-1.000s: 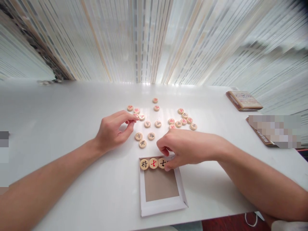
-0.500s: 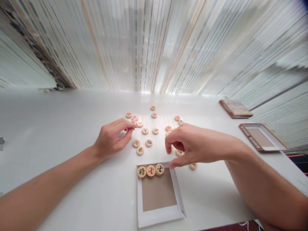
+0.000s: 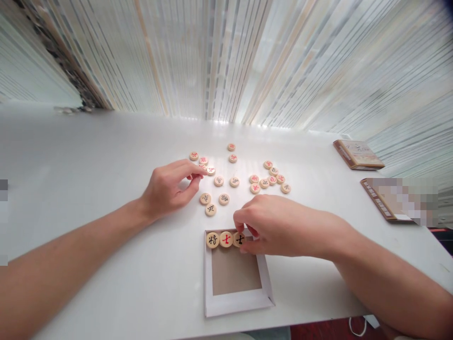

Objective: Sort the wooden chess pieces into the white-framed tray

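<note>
My right hand (image 3: 279, 225) is at the far edge of a shallow white box tray (image 3: 240, 306). Its thumb and index finger close around the sides of a round wooden Chinese chess piece with a black character (image 3: 239, 240). In the same row sit a piece with a red character (image 3: 226, 239) and another marked in black (image 3: 213, 240). My left hand (image 3: 173, 188) hovers over the table with loosely bent fingers and no piece visible in it. Its fingertips are close to a red-marked piece (image 3: 202, 167), which they partly cover, and to another piece (image 3: 211, 170).
Several more chess pieces lie scattered on the white table (image 3: 116, 170), including a cluster around one black-marked piece (image 3: 264, 183). On the right are a closed box (image 3: 360, 155) and a brown-edged open box part (image 3: 377, 200). A string curtain (image 3: 226, 61) hangs behind.
My right hand has moved left onto the black-marked piece at the tray's corner and gripped it. The view has shifted slightly. My left hand has stayed near the same pieces.
</note>
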`<control>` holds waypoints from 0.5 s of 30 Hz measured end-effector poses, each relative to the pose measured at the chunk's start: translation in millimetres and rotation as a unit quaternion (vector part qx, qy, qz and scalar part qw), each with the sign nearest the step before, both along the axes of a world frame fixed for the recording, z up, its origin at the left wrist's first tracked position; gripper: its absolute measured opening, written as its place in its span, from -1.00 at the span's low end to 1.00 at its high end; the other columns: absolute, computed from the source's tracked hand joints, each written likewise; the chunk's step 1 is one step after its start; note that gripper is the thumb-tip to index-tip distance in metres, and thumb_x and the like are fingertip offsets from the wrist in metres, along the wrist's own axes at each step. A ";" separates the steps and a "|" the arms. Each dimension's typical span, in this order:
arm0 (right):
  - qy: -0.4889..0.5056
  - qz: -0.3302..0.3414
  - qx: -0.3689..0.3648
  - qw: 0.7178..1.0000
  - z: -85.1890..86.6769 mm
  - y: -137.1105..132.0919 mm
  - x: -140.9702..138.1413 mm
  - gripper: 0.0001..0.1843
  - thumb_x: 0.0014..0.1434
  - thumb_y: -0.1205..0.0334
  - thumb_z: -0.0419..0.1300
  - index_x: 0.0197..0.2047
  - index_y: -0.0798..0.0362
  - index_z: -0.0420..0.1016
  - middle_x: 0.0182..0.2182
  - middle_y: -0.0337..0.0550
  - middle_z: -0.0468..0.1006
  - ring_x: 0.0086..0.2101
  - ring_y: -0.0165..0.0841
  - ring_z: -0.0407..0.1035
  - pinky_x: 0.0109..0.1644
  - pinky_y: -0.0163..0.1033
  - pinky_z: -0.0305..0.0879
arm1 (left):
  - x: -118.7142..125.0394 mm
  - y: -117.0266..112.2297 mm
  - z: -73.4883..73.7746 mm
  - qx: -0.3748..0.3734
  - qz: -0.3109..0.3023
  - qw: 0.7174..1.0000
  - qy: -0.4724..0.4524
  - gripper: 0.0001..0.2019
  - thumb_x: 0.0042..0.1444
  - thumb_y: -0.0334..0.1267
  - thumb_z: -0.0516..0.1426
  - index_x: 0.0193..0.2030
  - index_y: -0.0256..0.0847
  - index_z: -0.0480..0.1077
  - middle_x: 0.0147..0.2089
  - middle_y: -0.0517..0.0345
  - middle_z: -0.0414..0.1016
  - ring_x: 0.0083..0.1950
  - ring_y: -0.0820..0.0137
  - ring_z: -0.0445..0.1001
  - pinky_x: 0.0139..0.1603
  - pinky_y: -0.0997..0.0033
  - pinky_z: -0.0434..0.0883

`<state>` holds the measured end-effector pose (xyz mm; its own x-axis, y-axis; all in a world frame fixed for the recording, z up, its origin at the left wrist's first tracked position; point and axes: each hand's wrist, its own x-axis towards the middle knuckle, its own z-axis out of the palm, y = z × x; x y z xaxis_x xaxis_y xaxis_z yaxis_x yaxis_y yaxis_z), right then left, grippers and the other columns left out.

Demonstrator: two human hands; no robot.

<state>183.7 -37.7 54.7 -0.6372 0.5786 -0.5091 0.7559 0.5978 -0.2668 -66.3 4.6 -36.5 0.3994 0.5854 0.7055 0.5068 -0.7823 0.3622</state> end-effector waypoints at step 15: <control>0.159 -0.099 0.095 0.978 27.7 20.5 50.9 -0.70 0.21 -0.08 0.42 -0.27 -0.01 0.63 -0.54 -0.27 0.48 -0.53 -0.41 0.27 -0.42 -0.23 0.10 | 0.1 -1.3 1.3 -0.028 0.013 1.000 0.004 -0.79 0.29 -0.42 0.11 -0.17 -0.12 0.58 -0.26 0.15 0.70 -0.28 0.34 0.65 -0.21 0.33 0.55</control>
<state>234.6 -17.2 82.4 -0.6114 0.7718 -0.1747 0.7588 0.5092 -0.4061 -66.2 3.4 -35.1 0.3888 0.6343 0.6682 0.5304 -0.7472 0.4006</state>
